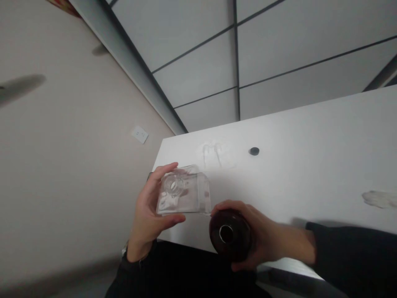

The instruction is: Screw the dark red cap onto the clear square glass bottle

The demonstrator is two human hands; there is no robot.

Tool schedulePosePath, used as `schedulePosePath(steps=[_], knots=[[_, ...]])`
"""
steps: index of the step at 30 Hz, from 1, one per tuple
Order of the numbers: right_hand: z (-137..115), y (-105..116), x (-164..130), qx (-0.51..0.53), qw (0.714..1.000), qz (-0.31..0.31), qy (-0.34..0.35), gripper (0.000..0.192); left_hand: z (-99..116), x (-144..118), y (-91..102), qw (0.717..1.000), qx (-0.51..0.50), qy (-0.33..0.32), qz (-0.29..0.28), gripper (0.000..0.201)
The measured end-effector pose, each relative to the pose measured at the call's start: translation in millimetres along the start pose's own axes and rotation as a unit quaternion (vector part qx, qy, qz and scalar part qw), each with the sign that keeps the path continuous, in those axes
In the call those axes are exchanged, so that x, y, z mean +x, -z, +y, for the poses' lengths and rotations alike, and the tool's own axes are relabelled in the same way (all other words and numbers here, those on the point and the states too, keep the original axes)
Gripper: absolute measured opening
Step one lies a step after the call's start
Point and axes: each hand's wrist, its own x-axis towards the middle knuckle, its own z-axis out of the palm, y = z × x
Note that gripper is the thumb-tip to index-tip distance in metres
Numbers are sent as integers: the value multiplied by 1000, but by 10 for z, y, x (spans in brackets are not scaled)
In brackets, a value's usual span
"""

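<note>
No brand, label or writing can be read on anything here. There are two bottles, one small dark cap, and two smeared patches on the white surface (pixel 310 136).

The left hand (pixel 149 215) stands at about 7 o'clock in the view, palm turned inward, wrist bent up from a dark sleeve. Its fingers (pixel 164 169) curl over the top edge of a clear square glass bottle (pixel 186 192) while the thumb presses along its lower edge, so the bottle is clamped between them with its open round mouth facing the camera.

The right hand (pixel 266 240) comes in from 4 o'clock, forearm in a dark sleeve. Its fingers are wrapped closed around a dark round bottle (pixel 230 234), whose open mouth also faces the camera. The dark bottle sits just beside the clear one, at its 4 o'clock corner, touching or nearly so.

The dark cap (pixel 254 151) lies on the surface at 12 o'clock from the dark bottle, well apart. One smear (pixel 214 153) is near the clear bottle, another (pixel 380 198) at 3 o'clock.
</note>
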Motion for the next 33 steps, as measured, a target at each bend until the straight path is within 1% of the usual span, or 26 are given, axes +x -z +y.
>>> schedulePosePath(steps=[3, 6, 8, 11, 16, 22, 29, 33], knots=[[-12, 18, -5, 13, 1000, -8, -5, 97, -20, -29, 29, 998, -49, 19, 23, 87], [-61, 45, 4, 29, 999, -11, -15, 93, -23, -52, 84, 996, -88, 6, -3, 81], [-93, 60, 10, 34, 999, -13, -19, 91, -16, -71, 129, 995, -94, -1, -21, 82], [-97, 59, 10, 37, 999, -5, -9, 90, 4, -111, 187, 996, -75, 3, -45, 84], [-16, 15, -5, 45, 999, 14, 10, 93, 85, -183, 216, 996, -35, 13, -82, 79], [-2, -12, -14, 82, 996, 37, 4, 94, 220, -194, 221, 994, 13, 26, -108, 77], [76, -55, -56, 103, 994, 37, -10, 101, 231, -167, 240, 986, 58, 47, -146, 78], [112, -66, -66, 129, 991, 21, -34, 104, 235, -157, 253, 984, 61, 18, -168, 80]])
